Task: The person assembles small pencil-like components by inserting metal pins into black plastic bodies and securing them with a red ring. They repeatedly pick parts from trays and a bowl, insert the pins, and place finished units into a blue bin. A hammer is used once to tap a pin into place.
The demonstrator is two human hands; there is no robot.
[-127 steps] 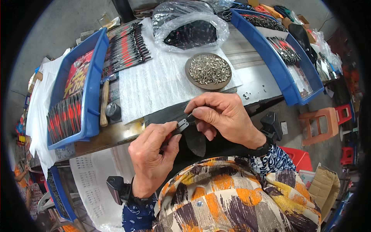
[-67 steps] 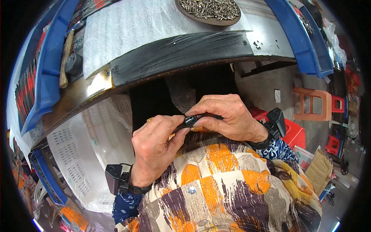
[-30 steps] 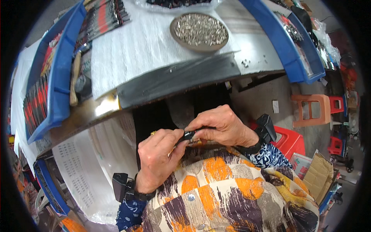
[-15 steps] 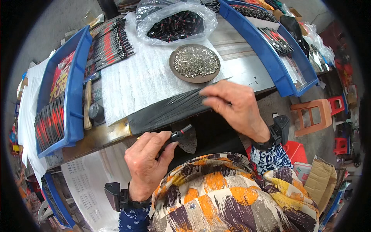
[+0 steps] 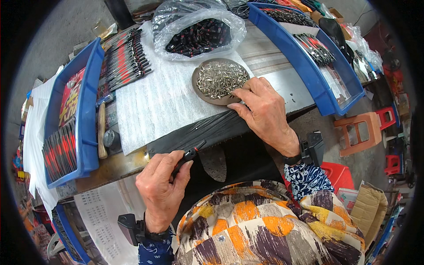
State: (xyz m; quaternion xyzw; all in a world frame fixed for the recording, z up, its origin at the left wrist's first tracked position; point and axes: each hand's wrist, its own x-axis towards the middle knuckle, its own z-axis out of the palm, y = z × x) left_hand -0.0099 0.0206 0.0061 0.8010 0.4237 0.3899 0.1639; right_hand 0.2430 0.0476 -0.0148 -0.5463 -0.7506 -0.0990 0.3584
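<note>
Black slender tool (image 5: pixel 191 154) clamped in my left hand (image 5: pixel 160 187), long axis slanting up-right toward the round brown dish (image 5: pixel 216 101) of small silver metal pins (image 5: pixel 219 76). My right hand (image 5: pixel 266 108), nearer the pins, at dish's near-right rim; can't tell if it's gripping any.

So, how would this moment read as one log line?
Left hand: holds black piece | Right hand: at dish of metal pins | Nearby: clear bag of black parts

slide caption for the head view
Right hand at a round brown dish of small silver metal pins, left hand gripping a slim black piece.
</note>
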